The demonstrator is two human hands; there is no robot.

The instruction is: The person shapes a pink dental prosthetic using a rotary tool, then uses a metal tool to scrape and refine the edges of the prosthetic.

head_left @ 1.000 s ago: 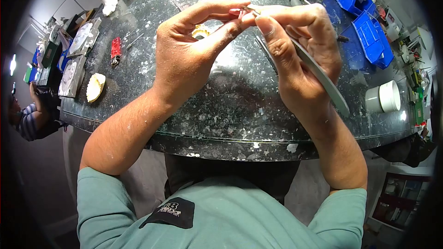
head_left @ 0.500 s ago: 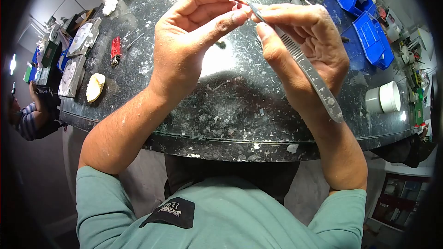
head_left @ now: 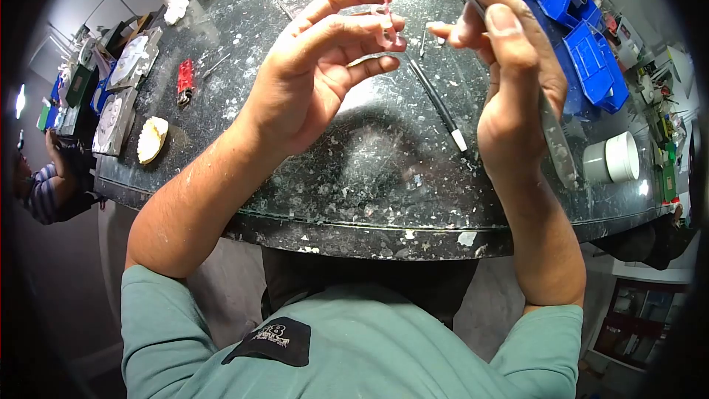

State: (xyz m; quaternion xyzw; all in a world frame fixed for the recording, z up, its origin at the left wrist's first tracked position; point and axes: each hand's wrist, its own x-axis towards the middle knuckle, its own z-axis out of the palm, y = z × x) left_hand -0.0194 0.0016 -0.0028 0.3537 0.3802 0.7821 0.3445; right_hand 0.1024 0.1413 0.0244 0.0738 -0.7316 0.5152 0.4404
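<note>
My left hand [head_left: 314,66] is raised over the bench, thumb and fingertips closed on a small pink curved piece [head_left: 387,33] that looks like a partial denture. To its right, my right hand [head_left: 521,77] is apart from the piece, index finger stretched out. A flat metal scalpel [head_left: 559,144] with ruler marks rests in that hand, its handle pointing down past the wrist and its tip hidden by the fingers. Between the hands, a black pen-like tool [head_left: 437,103] with a white end lies on the bench.
On the dark, speckled bench [head_left: 354,207], a yellowish dental cast [head_left: 152,140], a red tool [head_left: 185,83] and grey plaster moulds [head_left: 115,124] lie left. Blue bins [head_left: 597,66] and a white jar [head_left: 622,157] are right. Another person [head_left: 52,185] sits far left.
My right hand has moved up and right with the scalpel, away from the pink piece. My left hand has turned the piece, and the black tool has come into sight.
</note>
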